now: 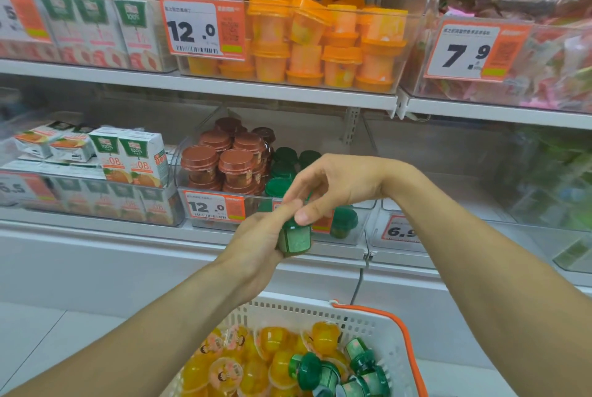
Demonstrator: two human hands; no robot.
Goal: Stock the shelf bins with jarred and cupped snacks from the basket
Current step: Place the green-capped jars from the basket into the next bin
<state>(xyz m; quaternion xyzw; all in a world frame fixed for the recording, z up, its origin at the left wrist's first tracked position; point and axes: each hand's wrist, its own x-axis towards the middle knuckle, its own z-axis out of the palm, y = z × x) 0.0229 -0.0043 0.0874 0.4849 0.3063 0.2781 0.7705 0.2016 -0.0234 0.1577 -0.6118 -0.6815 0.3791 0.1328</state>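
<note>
Green jar, at 12 o'clock from the basket, is gripped by both hands: left curls around it, right pinches its top.

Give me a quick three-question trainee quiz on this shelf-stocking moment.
1. True or false: both hands hold the green-lidded jar.
2. Which lid colour sits beside the green jars in the lower bin? A brown B blue C white
3. What price shows on the tag of the orange cup bin?

Key: 1 true: left hand grips it, right hand pinches its top. 2 A. 3 12.0.
</note>
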